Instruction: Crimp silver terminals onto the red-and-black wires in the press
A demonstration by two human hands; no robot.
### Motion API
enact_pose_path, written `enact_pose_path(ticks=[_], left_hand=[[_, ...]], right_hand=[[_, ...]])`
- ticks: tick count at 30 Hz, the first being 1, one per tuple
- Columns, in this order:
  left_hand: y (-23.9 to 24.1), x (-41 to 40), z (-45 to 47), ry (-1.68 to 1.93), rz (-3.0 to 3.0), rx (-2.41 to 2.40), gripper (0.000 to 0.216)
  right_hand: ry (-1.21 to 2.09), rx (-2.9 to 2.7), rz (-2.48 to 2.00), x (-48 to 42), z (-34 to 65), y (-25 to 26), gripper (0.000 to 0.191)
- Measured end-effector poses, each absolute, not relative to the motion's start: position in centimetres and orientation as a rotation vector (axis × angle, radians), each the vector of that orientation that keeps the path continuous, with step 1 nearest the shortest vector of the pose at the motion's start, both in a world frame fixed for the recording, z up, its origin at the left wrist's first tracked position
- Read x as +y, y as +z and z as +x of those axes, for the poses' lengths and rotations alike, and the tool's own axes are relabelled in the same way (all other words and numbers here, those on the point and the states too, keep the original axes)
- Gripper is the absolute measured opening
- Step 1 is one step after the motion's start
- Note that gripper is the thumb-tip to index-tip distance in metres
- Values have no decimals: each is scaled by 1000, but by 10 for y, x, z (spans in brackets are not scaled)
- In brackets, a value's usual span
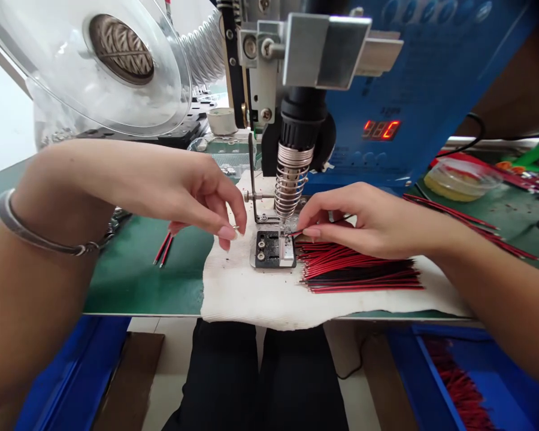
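Glowing display (pixel 381 130): a red C-like figure; other digits and the blue machine's (pixel 413 90) lettering unreadable.
Right hand (pixel 357 221): thumb and forefinger pinched on a black wire (pixel 297 233).
Black wire: thin, its end at the black fixture (pixel 266 256) under the spring-wrapped nozzle (pixel 291 179).
Left hand (pixel 195 194): fingertips nearly together around a tiny pale piece (pixel 236 227), too small to name.
Bundle (pixel 359 266): red and black wires, on cloth.
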State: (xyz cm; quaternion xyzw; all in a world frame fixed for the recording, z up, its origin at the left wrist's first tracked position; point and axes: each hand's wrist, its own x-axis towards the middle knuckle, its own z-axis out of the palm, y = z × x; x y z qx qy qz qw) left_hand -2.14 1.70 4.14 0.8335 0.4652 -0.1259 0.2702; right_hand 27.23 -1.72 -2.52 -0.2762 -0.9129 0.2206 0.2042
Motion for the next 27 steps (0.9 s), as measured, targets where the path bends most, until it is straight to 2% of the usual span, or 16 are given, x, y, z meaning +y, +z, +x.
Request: enact_pose_path(ticks=[12,17,27], left_hand=[[13,9,-12,-158,2196,934,19],[12,8,-8,-45,2234,783,24],[8,6,-6,-112,2225,708,41]], right_hand=[[437,-2529,-676,-18,266,-32,13],[363,-2510,-591,-20,267,-35,8],[253,-2529,-612,-23,262,-34,15]])
